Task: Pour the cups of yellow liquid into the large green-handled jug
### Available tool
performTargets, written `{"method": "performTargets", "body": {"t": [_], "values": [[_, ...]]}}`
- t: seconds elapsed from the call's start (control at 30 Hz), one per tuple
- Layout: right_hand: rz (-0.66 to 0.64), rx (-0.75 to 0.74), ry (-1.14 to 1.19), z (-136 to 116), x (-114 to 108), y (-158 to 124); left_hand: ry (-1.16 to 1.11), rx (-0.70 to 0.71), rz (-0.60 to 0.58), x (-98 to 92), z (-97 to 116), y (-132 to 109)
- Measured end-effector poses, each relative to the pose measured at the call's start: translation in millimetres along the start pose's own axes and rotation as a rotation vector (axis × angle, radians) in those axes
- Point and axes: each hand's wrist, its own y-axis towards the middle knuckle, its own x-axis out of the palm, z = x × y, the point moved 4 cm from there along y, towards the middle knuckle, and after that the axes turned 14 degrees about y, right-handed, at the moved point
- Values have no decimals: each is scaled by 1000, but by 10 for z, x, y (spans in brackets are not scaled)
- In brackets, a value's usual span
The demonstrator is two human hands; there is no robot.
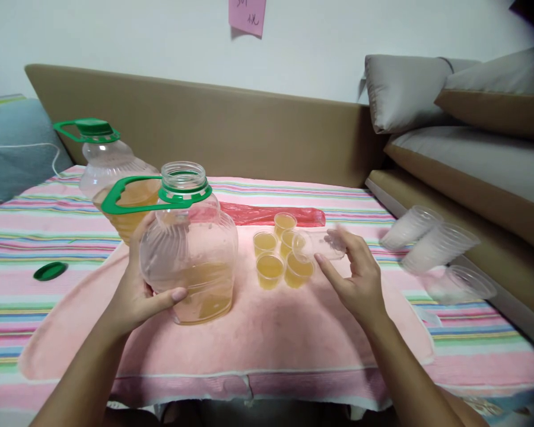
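Note:
My left hand (145, 290) is wrapped round the side of an open clear jug (191, 249) with a green collar and handle. The jug stands on the pink towel (267, 332) and holds a little amber liquid at its bottom. My right hand (353, 276) grips an empty clear plastic cup (323, 243), tilted on its side. Just left of that cup stand several small cups (278, 255) filled with amber liquid. A second jug (111, 178) with a green cap stands behind the first, partly filled.
A loose green cap (50, 271) lies on the striped tablecloth at the left. Stacks of empty clear cups (431, 243) lie on their sides at the right. A red plastic bag (271, 214) lies behind the cups. A sofa and cushions border the table.

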Motion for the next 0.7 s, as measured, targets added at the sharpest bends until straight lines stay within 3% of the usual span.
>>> {"method": "performTargets", "body": {"t": [0.43,0.7], "values": [[-13,-30,-15,-22,-15,19,-21,-53,3,-8,49,28],[280,260,376,197,-66,8,-9,-81,-2,-24,100,57]]}}
